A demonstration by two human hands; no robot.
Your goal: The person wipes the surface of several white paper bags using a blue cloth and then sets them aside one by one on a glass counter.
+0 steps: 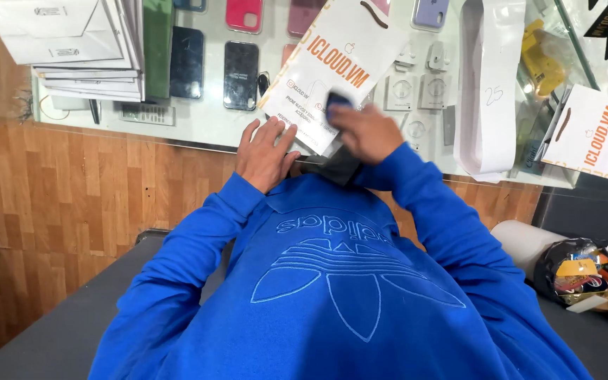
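Gripping a small dark blue object (337,103), R hand (366,132) has fingers curled shut around it, over white paper bag (339,67) on glass desk (198,123). L hand (265,151) lies open, fingers flat, touching bag's lower edge.

A glass-topped display counter (205,127) carries a stack of white paper envelopes (79,42), a white paper bag with orange print (343,67), and a white paper strip (490,91).
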